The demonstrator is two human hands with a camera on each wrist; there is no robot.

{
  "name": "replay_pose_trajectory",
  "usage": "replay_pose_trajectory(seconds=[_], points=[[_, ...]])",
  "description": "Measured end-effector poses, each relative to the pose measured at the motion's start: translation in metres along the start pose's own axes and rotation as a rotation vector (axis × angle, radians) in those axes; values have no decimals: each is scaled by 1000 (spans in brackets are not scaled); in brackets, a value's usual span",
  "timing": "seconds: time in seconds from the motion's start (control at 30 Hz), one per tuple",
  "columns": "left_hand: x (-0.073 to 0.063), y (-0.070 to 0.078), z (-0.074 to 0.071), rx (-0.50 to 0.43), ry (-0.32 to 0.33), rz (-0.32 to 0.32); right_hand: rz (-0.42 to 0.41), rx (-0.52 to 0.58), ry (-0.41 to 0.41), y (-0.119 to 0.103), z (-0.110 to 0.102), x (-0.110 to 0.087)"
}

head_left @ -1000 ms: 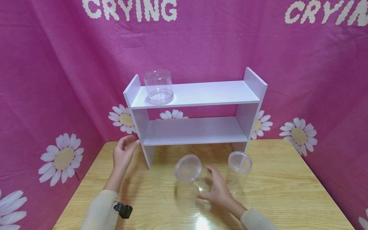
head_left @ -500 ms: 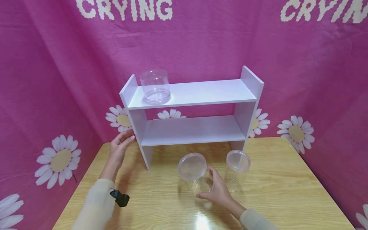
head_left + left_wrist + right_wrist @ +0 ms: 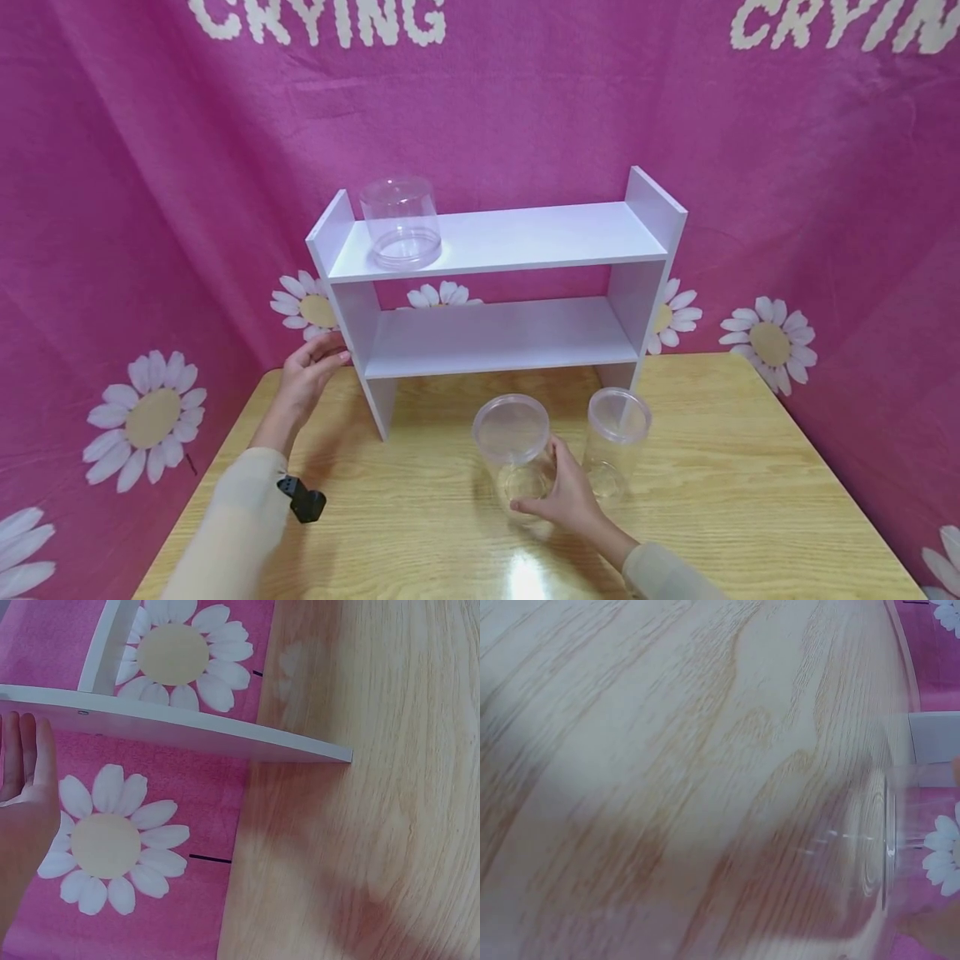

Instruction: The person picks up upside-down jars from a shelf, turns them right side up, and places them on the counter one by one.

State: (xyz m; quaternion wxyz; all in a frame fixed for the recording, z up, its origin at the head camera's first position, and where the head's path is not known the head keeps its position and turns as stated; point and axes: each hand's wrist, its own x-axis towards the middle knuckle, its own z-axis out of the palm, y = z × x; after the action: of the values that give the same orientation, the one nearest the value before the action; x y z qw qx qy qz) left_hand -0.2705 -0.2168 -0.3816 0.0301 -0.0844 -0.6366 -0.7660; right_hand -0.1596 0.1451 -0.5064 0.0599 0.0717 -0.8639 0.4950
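Note:
My right hand (image 3: 566, 496) grips a clear plastic jar (image 3: 513, 433) from its right side, fingers behind and thumb in front. The jar stands close to upright over the table; whether its base touches the wood cannot be told. In the right wrist view only part of the clear jar (image 3: 889, 832) shows. Just right of that hand stands a second, narrower clear jar (image 3: 619, 417). My left hand (image 3: 302, 379) is at the left side panel of a white two-tier shelf (image 3: 498, 337), fingers extended. In the left wrist view the fingertips of the left hand (image 3: 26, 787) meet that panel (image 3: 187, 727).
A wide clear jar (image 3: 401, 223) sits on the left end of the shelf's top tier. The shelf stands at the back of the wooden table (image 3: 420, 517). A pink cloth (image 3: 517, 108) with daisies hangs behind and at both sides.
The held jar has tipped from leaning left to nearly upright and shifted slightly right. My left hand has moved slightly left and up along the shelf's side. The head view has shifted a little.

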Motion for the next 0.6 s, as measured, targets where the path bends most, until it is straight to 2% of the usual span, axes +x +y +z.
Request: replay_pose_trajectory(seconds=[0.13, 0.33, 0.6], points=[[1, 0, -1, -30, -23, -15, 18, 3, 7, 1, 0, 0], [4, 3, -3, 27, -35, -36, 38, 33, 3, 2, 0, -1], [9, 3, -3, 0, -56, 15, 37, 60, 9, 5, 1, -2]])
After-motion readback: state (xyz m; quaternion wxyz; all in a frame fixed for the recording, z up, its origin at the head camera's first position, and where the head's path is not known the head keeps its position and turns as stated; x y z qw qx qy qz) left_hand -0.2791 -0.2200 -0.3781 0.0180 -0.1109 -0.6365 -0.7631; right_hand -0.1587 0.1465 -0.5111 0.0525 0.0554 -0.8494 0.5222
